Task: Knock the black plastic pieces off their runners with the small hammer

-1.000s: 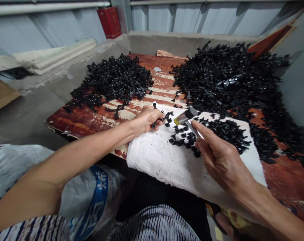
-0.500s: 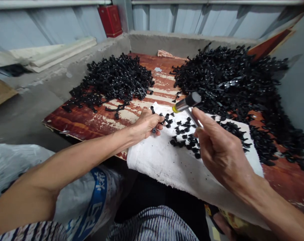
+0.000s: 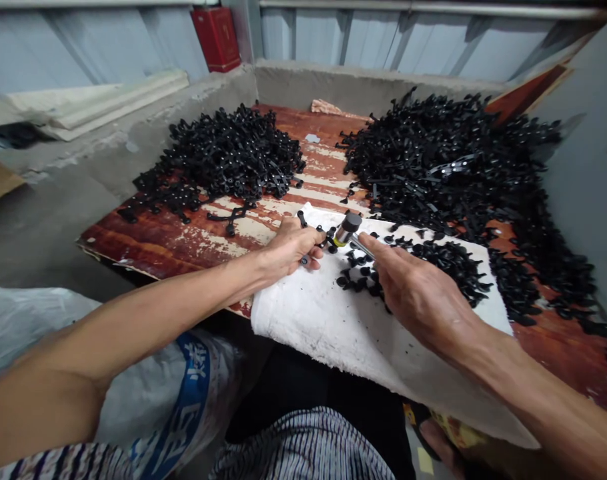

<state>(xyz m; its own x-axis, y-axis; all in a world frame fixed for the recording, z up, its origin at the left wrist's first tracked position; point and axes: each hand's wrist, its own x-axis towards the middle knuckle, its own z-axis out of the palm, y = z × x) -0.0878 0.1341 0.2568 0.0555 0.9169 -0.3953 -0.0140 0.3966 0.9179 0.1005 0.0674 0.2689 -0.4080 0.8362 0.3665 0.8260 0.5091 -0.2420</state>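
Note:
Gripped by its metal handle in my right hand (image 3: 418,287) is a small hammer (image 3: 351,225) with a black upper face and a yellow lower face. Its yellow face is down at the black parts by my left fingertips; I cannot tell if it touches them. My left hand (image 3: 294,247) pinches a black plastic part (image 3: 302,219) with round ends at the left edge of a white cloth (image 3: 303,310); my fingers hide its middle. Loose small black pieces (image 3: 363,277) are scattered on the cloth under and beside the hammer.
A heap of black parts (image 3: 233,153) lies at the back left of the worn red-brown board (image 3: 313,127), a larger heap (image 3: 443,153) at the back right. More small black pieces (image 3: 448,263) are piled on the cloth's right. A plastic sack (image 3: 148,400) stands below the board's left edge.
The hammer has swung down and left, from above the cloth to the parts by my left fingers. My left hand keeps its pinch in nearly the same place. The view has shifted slightly.

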